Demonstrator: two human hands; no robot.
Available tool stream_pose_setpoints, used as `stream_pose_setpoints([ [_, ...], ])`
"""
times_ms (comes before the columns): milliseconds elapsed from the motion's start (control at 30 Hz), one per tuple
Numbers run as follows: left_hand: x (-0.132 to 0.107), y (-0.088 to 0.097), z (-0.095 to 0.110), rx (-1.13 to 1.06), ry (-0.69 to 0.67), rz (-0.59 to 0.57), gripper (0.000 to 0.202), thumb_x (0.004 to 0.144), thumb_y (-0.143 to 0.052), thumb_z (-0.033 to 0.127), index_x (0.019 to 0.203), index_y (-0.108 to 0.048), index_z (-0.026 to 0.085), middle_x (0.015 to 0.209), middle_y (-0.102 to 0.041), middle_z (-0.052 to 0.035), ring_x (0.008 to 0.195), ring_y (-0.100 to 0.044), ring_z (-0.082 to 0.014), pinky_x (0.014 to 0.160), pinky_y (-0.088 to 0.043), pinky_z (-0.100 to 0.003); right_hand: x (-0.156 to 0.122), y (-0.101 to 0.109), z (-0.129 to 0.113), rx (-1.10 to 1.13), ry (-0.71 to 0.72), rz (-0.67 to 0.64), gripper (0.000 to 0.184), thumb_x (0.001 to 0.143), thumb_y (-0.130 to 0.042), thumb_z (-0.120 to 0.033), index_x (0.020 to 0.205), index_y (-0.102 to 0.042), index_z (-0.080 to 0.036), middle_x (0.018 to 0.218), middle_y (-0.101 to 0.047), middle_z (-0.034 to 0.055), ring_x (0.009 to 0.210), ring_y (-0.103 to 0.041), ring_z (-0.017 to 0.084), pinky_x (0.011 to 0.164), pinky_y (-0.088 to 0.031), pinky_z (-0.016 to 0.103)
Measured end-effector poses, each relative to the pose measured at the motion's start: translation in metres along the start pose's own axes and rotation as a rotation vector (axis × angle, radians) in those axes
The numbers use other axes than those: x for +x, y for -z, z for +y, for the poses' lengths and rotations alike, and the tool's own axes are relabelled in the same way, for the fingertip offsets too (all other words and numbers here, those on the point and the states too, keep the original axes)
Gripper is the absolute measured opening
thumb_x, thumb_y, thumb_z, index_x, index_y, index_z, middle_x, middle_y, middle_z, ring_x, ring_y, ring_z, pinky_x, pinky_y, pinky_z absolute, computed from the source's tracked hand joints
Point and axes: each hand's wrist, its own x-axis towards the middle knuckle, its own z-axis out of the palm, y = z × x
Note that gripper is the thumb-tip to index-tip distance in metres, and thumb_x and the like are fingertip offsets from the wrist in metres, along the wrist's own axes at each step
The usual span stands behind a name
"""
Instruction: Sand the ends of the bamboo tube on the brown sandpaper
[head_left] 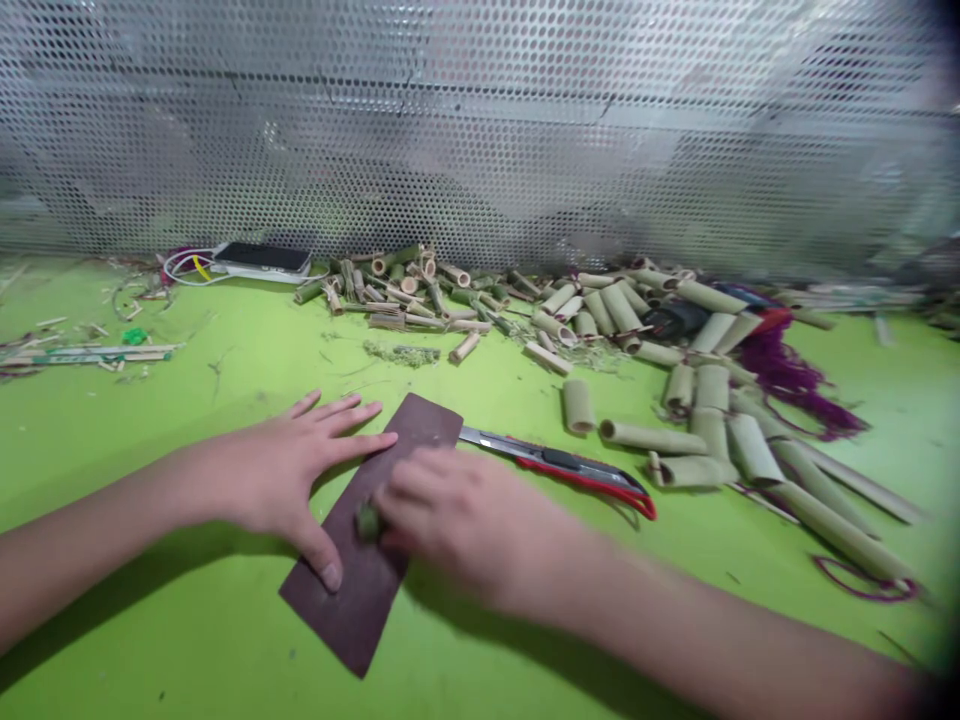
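My left hand (289, 470) lies flat with its fingers spread, pressing on the upper left of a sheet of dark brown sandpaper (360, 605). My right hand (457, 525) is curled over the sheet and pinches a small green bamboo piece (368, 521) against it. Most of that piece is hidden by my fingers. To the right of the sheet, a utility knife (570, 468) with a red and black handle lies with its bare blade pointing towards the sandpaper. Its blade tip is close to the sheet's right edge.
Several cut bamboo tubes (697, 440) lie heaped on the bright green work surface (187, 640) at right and back. Purple fibres (787, 375) lie among them. A black device (262, 257) with white cable sits at the back, before a perforated metal screen (480, 120).
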Motion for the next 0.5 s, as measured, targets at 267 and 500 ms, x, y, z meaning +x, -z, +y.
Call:
stream_pose_setpoints([
  [267, -0.0008, -0.0013, -0.0037, -0.018, -0.017, 0.010, 0.128, 0.059, -0.083, 0.075, 0.162, -0.013, 0.043, 0.170, 0.014, 0.0001, 0.155, 0.010, -0.0431, 0.123, -0.001, -0.069, 0.0018, -0.0052, -0.0024, 0.072, 0.016, 0.055, 0.018, 0.098, -0.066, -0.032, 0.097, -0.072, -0.015, 0.093, -0.070, 0.0057, 0.087, -0.062, 0.021, 0.085, -0.052, 0.037],
  [500, -0.0004, -0.0005, -0.0021, -0.009, -0.029, 0.015, 0.124, 0.063, -0.080, 0.074, 0.163, -0.013, 0.041, 0.170, 0.014, -0.0008, 0.155, 0.012, -0.0409, 0.123, 0.003, -0.068, 0.0019, -0.0031, 0.0023, 0.099, 0.022, 0.079, 0.015, 0.099, -0.065, -0.030, 0.099, -0.071, -0.016, 0.089, -0.068, 0.0042, 0.084, -0.061, 0.020, 0.083, -0.051, 0.036],
])
